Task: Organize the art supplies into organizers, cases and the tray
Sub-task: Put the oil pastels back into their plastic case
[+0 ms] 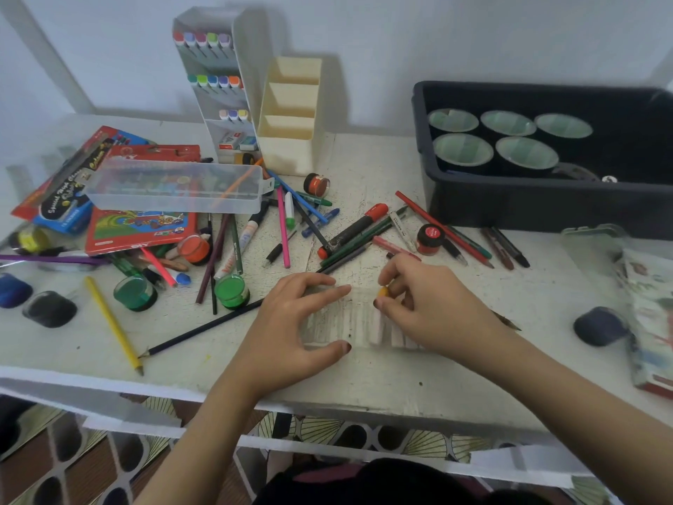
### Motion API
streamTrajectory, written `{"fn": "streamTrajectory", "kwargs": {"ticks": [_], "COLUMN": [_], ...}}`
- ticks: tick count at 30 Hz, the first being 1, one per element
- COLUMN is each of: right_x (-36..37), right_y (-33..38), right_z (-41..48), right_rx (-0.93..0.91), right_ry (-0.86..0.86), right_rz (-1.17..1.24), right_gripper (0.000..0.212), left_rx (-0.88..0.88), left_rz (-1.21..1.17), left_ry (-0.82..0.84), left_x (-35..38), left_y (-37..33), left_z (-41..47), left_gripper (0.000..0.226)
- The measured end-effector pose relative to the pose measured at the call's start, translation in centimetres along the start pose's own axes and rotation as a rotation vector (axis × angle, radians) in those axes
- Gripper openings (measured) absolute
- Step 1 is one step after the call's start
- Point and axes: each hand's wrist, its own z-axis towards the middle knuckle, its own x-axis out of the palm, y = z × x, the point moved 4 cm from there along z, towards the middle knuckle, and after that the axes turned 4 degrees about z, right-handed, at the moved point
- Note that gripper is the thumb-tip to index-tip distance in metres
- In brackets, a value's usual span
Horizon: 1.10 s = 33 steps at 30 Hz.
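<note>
A small clear ribbed case (349, 322) lies on the white table near its front edge. My left hand (291, 322) grips its left end, thumb on the near side and fingers on the far side. Over the case's right part, my right hand (429, 304) pinches a small yellow-orange crayon piece (383, 292) between thumb and fingers. Loose pencils, pens and markers (291, 227) lie scattered behind the hands. Among them sit paint pots, one green (231, 291) and one red (429, 239).
A black tray (510, 209) holding several cups stands at the back right. A cream organizer (287, 140) and a white marker organizer (218, 67) stand at the back. A clear pencil box (174, 187) rests on colour-pencil packs at the left. A yellow pencil (113, 322) lies at the front left.
</note>
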Motion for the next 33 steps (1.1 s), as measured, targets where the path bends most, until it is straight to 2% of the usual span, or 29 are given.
{"fn": "streamTrajectory", "kwargs": {"ticks": [5, 12, 16, 27, 33], "right_x": [-0.3, -0.3, 0.2, 1.3, 0.7], "right_y": [0.1, -0.6, -0.7, -0.4, -0.7], "right_z": [0.1, 0.3, 0.1, -1.0, -1.2], "right_rx": [0.000, 0.050, 0.069, -0.036, -0.027], "right_ry": [-0.034, 0.022, 0.087, -0.013, -0.003], "right_rz": [0.030, 0.152, 0.132, -0.054, -0.041], "right_gripper": [0.014, 0.014, 0.015, 0.025, 0.034], "left_rx": [0.001, 0.001, 0.007, 0.007, 0.005], "left_rz": [0.013, 0.019, 0.016, 0.004, 0.003], "left_ry": [0.008, 0.018, 0.013, 0.007, 0.007], "left_x": [0.0, 0.0, -0.1, -0.1, -0.1], "left_y": [0.0, 0.1, 0.1, 0.0, 0.0], "left_z": [0.0, 0.1, 0.1, 0.1, 0.1], "left_gripper": [0.063, 0.065, 0.065, 0.064, 0.064]}}
